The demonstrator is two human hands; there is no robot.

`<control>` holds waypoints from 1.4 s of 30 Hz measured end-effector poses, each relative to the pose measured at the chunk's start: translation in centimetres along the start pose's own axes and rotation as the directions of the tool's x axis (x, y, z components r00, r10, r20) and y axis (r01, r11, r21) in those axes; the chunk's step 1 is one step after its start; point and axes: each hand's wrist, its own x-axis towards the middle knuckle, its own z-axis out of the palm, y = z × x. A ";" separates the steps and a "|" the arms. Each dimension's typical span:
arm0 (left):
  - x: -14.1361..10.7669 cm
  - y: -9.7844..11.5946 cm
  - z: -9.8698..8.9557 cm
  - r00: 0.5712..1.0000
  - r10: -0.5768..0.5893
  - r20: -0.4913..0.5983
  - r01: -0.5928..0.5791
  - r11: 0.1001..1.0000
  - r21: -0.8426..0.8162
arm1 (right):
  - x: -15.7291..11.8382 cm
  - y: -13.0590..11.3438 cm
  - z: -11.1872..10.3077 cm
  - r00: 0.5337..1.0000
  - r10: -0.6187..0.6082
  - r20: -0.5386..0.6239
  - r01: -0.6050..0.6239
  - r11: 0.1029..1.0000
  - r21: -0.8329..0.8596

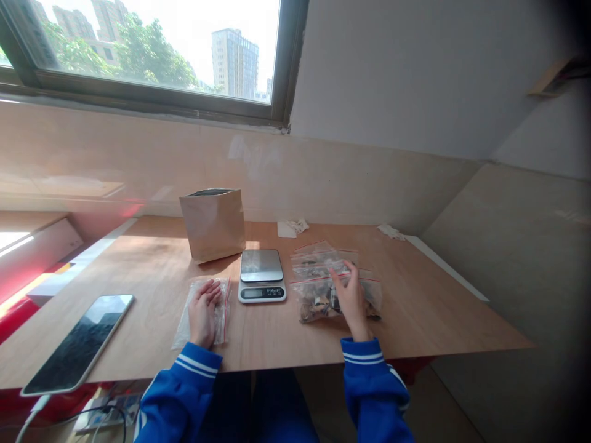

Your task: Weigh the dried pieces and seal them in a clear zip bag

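My left hand (204,311) rests on a stack of clear zip bags (182,332) with red seal lines, its fingers loosely curled and nothing visible in them. Over on the right, my right hand (349,298) is above a zip bag of brown dried pieces (318,304). Its thumb and fingers are apart near the bag's top; whether they touch the plastic is hard to tell. More filled zip bags (314,258) lie just behind, overlapping. Between my hands sits a white kitchen scale (261,274) with a bare metal plate.
An open brown paper pouch (213,226) stands upright behind the scale. A phone (78,344) with a charging cable lies at the left edge. Crumpled tissues (293,228) are near the wall, with another tissue (390,232) farther right. A power strip (106,411) is below the table.
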 end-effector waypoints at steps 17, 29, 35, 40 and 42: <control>3.9 7.6 1.9 0.904 0.424 0.058 -0.406 0.806 0.431 | -6.4 -0.1 5.0 0.927 -0.297 0.229 0.370 0.825 -0.427; 13.8 4.0 -0.8 0.943 0.171 0.287 -0.303 0.799 0.520 | -5.4 0.4 4.0 0.891 -0.345 0.295 0.438 0.825 -0.358; 13.6 3.7 -2.2 0.901 0.170 0.399 -0.371 0.779 0.506 | -4.9 -9.8 3.0 0.843 -0.470 0.263 0.491 0.871 -0.017; 12.4 4.1 -2.3 0.861 0.236 0.450 -0.477 0.682 0.554 | -5.2 -16.8 5.5 0.695 -0.652 0.303 0.604 0.758 0.247; 11.8 4.2 -2.2 0.852 0.232 0.468 -0.487 0.681 0.548 | -5.3 -17.7 6.6 0.682 -0.660 0.314 0.621 0.750 0.229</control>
